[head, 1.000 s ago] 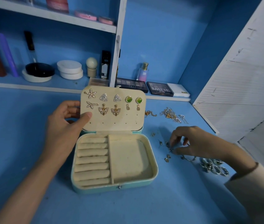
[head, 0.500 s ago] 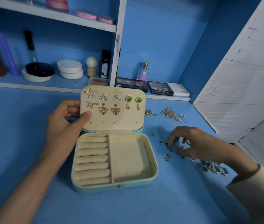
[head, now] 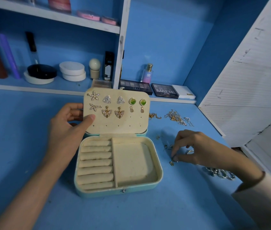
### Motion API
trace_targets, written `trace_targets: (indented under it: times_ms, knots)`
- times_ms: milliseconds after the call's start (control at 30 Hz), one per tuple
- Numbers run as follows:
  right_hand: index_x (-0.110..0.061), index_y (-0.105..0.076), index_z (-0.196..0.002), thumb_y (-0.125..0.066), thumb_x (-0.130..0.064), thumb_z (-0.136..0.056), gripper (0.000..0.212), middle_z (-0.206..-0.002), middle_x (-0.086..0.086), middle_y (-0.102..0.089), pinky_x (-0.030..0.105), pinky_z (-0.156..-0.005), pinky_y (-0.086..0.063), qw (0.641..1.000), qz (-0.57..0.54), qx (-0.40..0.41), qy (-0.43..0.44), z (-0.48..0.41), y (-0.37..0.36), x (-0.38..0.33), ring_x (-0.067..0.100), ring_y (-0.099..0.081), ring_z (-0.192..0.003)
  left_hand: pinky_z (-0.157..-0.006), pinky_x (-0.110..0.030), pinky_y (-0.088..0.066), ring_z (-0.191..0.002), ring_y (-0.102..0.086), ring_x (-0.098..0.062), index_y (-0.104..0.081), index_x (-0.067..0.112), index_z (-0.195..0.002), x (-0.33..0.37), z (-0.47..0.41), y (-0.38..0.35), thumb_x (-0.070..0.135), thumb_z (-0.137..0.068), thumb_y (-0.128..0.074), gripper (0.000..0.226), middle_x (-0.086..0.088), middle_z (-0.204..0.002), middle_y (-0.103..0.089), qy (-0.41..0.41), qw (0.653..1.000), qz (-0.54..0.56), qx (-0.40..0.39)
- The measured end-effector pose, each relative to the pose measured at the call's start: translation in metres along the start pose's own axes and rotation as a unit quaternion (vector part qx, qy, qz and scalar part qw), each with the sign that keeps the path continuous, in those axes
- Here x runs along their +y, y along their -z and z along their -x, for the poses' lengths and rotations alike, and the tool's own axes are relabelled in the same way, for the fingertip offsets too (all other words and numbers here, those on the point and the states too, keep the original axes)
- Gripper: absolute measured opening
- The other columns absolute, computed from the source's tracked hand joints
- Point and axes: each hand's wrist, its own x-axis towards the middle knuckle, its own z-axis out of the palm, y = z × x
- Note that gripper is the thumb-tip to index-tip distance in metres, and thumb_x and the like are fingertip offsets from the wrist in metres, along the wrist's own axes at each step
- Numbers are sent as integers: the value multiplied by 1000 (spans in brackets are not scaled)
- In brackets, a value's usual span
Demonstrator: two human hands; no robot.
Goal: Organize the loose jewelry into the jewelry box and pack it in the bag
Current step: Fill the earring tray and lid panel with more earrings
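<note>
A teal jewelry box (head: pixel 119 190) lies open on the blue tabletop. Its cream lid (head: pixel 116 125) stands upright with several earrings pinned in it. My left hand (head: pixel 66 128) grips the lid's left edge, thumb on the inner face. The ring rolls (head: pixel 95 163) and the square tray (head: pixel 133 163) hold nothing. My right hand (head: pixel 196 146) rests to the right of the box, thumb and forefinger pinching a small gold earring (head: pixel 174 158) on the table. Small loose earrings (head: pixel 165 146) lie around the fingers. A tangle of chains (head: pixel 176 117) lies farther back, and silver rings (head: pixel 221 174) sit beside my wrist.
A white shelf unit (head: pixel 120 47) at the back holds bottles, jars and compacts. Eyeshadow palettes (head: pixel 164 91) lie on its low ledge behind the box. A white slatted panel (head: pixel 247 80) closes the right side. No bag is in view.
My right hand has shifted slightly toward me and its fingertips have closed on a small earring. My left hand and the box have stayed put.
</note>
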Motion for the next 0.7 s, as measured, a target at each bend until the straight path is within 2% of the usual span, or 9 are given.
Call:
trace_targets:
  times_ms: [133, 233, 400, 567, 700]
  knots:
    - [-32, -72, -79, -74, -22, -78, 10, -85, -14, -60, 12, -72, -38, 1000, 2, 14, 3, -1, -1, -4, 3, -54, -89, -63, -4, -43, -70, -60, 8, -60, 24, -90, 0, 0, 0, 2, -80, -70, 27, 8, -85, -65, -2, 1000, 3, -1]
    - [-22, -67, -76, -70, -9, -78, 13, -78, -13, -65, 15, -70, -41, 998, -31, 57, -3, -2, 0, -8, 6, -58, -79, -62, -4, -43, -68, -59, 9, -59, 25, -89, 2, 1, 0, 2, -80, -70, 27, 8, -85, -65, -3, 1000, 8, -5]
    - [-15, -59, -69, -65, 2, -76, 20, -68, -5, -65, 31, -67, -50, 984, -121, 128, -21, -10, -2, -23, 16, -59, -63, -59, -4, -43, -68, -59, 8, -59, 27, -86, 5, 2, -1, 2, -81, -70, 28, 8, -85, -66, 5, 1000, 17, -7]
    - [-23, -71, -76, -70, -2, -80, 21, -76, -5, -71, 16, -73, -50, 969, -208, 132, -18, -28, -10, -45, 10, -64, -70, -57, -5, -44, -66, -60, 8, -59, 28, -85, 7, 3, 0, 2, -81, -69, 29, 9, -82, -66, 5, 1000, 15, -6]
    - [-19, -74, -85, -71, -1, -79, 19, -83, -6, -73, 17, -81, -51, 952, -283, 120, -5, -43, -16, -61, 11, -68, -81, -58, -6, -44, -67, -59, 7, -59, 31, -85, 4, 2, 1, 4, -79, -71, 30, 11, -82, -66, 10, 1000, 11, -1]
